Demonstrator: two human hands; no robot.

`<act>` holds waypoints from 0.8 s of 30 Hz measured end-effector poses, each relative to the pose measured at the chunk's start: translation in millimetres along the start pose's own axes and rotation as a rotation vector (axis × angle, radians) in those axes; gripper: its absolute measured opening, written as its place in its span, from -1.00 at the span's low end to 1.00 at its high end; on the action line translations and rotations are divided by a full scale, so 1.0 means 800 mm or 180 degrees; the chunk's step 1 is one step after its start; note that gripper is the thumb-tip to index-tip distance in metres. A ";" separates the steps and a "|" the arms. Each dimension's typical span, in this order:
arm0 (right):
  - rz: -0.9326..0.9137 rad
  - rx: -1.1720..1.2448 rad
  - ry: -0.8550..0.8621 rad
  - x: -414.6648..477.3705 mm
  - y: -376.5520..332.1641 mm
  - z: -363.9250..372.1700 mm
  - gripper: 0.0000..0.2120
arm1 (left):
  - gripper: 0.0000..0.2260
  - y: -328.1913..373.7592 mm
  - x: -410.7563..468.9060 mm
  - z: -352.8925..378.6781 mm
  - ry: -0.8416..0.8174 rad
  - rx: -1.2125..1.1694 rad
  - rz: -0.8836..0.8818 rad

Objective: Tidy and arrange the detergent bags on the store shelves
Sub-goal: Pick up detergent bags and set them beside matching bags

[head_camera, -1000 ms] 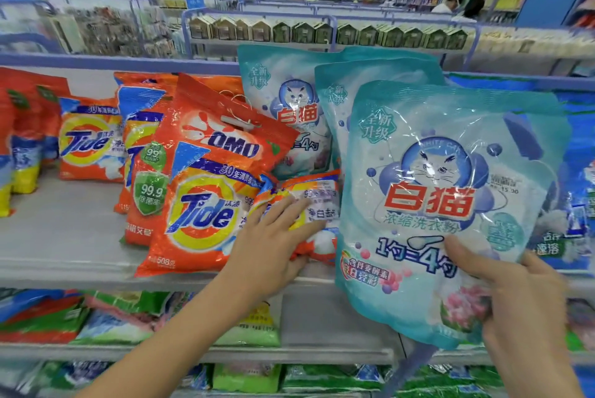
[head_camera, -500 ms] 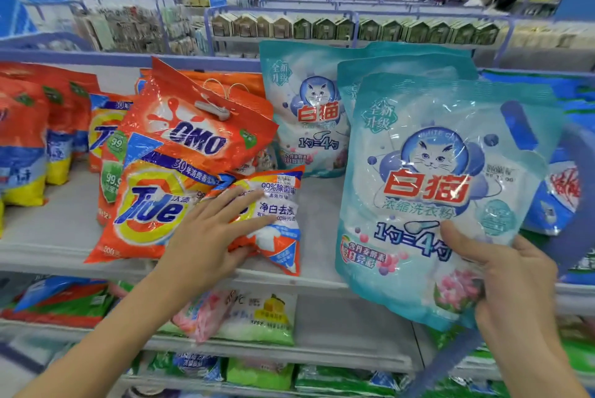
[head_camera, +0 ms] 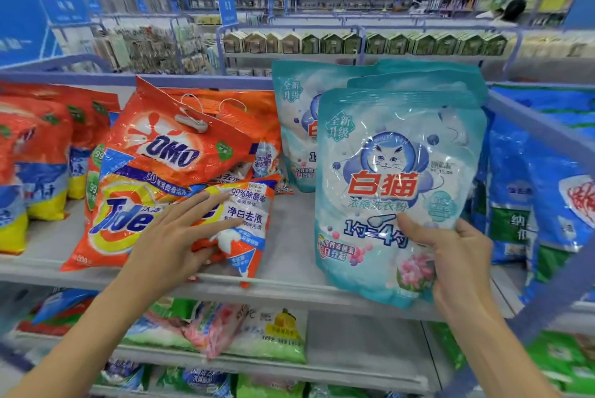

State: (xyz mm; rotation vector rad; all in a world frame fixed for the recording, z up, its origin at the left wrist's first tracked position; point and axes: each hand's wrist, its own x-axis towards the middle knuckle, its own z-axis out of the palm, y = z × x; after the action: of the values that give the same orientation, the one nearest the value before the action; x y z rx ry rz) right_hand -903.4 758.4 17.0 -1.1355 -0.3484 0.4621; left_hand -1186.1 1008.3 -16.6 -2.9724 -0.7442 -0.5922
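Observation:
My right hand grips a teal cat-logo detergent bag by its lower right corner, thumb on the front. The bag is upright, with its bottom at the front edge of the grey shelf. Two more teal bags stand behind it. My left hand lies on a small orange Tide bag with its fingers spread and straight. That bag leans against a large Tide bag, and an orange OMO bag lies tilted on top of the large one.
Red and yellow bags stand at the shelf's left. Blue bags fill the section to the right, behind a blue rail. Green and pink bags lie on the lower shelf. Bare shelf shows between the small Tide bag and the teal bag.
The teal bag has risen a little in my right hand, its bottom now nearer the shelf edge. My left hand stays on the small Tide bag. The view has shifted.

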 end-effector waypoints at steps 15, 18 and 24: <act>0.0463 -0.0016 -0.0486 0.047 0.029 0.060 -0.64 | -0.36 0.132 0.097 -0.025 -0.0341 -0.2166 -0.1523; 0.0443 -0.0113 -0.0670 0.072 0.037 0.085 -0.66 | -0.42 0.114 0.138 0.009 0.0158 -0.3946 -0.1851; 0.0331 -0.0531 -0.0855 0.148 0.052 0.117 -0.76 | -0.71 0.102 0.195 0.040 0.1188 -0.5179 -0.2345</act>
State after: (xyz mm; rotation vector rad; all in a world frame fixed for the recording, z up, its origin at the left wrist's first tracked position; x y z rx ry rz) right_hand -855.1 907.1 18.5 -1.2600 -0.5721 0.6902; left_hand -1010.3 1010.0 17.0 -3.0987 -2.0170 -2.8321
